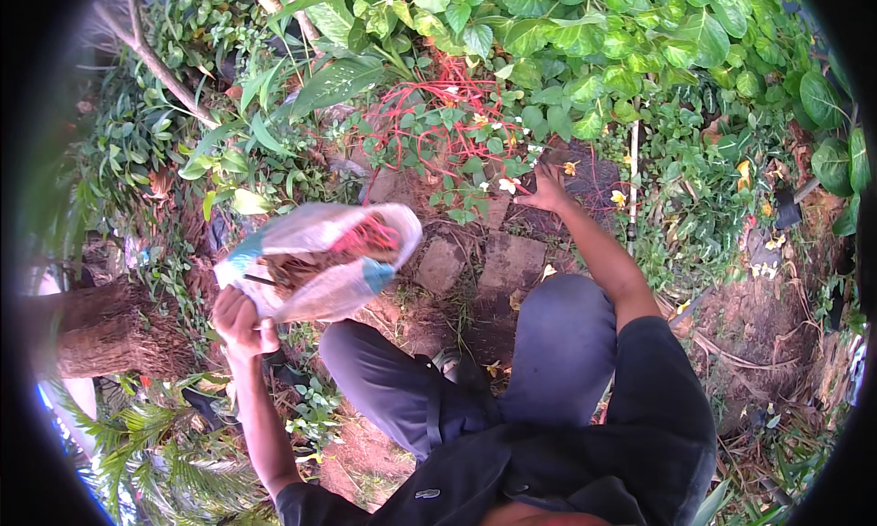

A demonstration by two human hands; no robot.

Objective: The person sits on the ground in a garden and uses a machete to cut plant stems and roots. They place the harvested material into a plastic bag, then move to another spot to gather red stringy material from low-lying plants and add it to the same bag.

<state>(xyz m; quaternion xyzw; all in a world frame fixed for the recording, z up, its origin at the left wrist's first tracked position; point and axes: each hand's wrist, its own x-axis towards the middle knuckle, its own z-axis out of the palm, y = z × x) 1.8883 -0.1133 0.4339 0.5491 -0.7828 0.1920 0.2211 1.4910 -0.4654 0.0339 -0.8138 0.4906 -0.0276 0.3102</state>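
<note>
My left hand grips the rim of a white woven plastic sack with blue-green stripes. Inside the sack's mouth lie brown dry plant litter and red strands. My right hand reaches down to the ground with its fingers spread, beside a white-and-yellow flower; it holds nothing that I can see, though the fingertips are partly hard to make out. Just beyond it, a tangle of thin red strands lies among small green leaves and fallen flowers.
Paving stones lie before my bent knees. Broad-leaved green plants crowd the far side. A thin pale pole lies to the right. A thick tree trunk stands at the left, with a bare branch farther up.
</note>
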